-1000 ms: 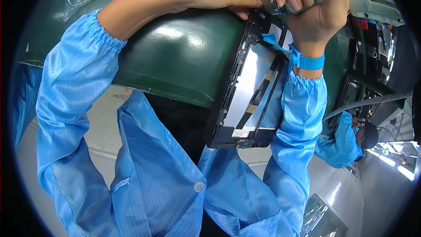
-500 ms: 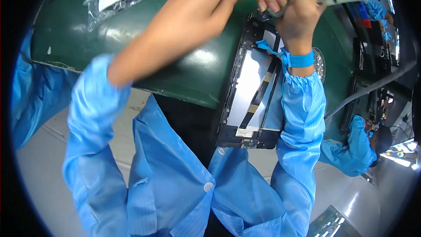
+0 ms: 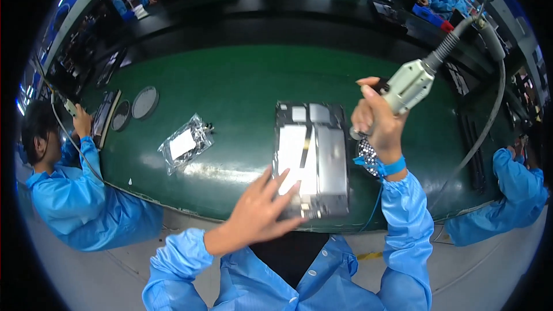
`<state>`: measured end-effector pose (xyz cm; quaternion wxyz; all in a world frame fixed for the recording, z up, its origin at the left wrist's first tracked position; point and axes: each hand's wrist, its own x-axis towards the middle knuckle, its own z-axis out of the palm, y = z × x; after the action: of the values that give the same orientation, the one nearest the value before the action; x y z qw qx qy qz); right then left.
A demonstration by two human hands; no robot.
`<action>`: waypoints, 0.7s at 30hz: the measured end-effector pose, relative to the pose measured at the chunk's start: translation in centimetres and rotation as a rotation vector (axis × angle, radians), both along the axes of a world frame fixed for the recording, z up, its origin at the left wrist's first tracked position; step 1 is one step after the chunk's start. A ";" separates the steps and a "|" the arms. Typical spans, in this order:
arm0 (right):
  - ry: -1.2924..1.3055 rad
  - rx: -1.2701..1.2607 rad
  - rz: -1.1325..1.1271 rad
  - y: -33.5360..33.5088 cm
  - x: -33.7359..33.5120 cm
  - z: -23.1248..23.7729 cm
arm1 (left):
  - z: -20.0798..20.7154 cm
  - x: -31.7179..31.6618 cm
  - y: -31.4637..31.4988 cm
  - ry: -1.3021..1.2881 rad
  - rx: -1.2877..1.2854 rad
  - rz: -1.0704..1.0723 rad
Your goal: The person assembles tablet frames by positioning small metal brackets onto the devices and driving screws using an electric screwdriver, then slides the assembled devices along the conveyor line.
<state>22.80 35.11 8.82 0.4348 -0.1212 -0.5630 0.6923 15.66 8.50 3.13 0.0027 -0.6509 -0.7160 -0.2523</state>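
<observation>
Beneath the left hand (image 3: 262, 209), fingers spread, contact unclear, lies an opened tablet (image 3: 332, 158), its near end close to the worktop's (image 3: 242, 83) front edge; the right hand (image 3: 381, 120) grips an electric screwdriver (image 3: 410, 87). Green surface stretches widely beyond both hands.

"Where does the head view look from?"

"Above the near edge of the green table (image 3: 242, 86), through the left of two wide fisheye cameras worn side by side on a person's head."

"Facing which way?"

"Down and forward across the table, upright and unmirrored, with the wearer's forearms (image 3: 181, 260) entering from the table's near side."

"And how near?"

"Near enough to show the left hand (image 3: 259, 204) and right hand (image 3: 383, 124) plainly over the table, wide enough to catch co-workers (image 3: 69, 201) beside and beyond it, its edges bowing toward the rim."
</observation>
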 end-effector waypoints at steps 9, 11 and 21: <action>0.055 0.000 -0.035 4.9 6.2 -1.3 | -2.2 -17.6 19.7 0.216 0.242 0.111; 0.064 -0.050 -0.012 4.6 6.1 -1.9 | -3.4 -21.2 23.1 0.241 0.252 0.170; 0.026 0.032 0.028 4.0 6.0 -3.3 | -5.1 -18.4 23.5 0.207 0.382 0.244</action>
<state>28.78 39.13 5.50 0.4341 -0.0974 -0.5699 0.6908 -2.77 31.99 -1.98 0.2294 -0.5698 -0.7244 -0.3130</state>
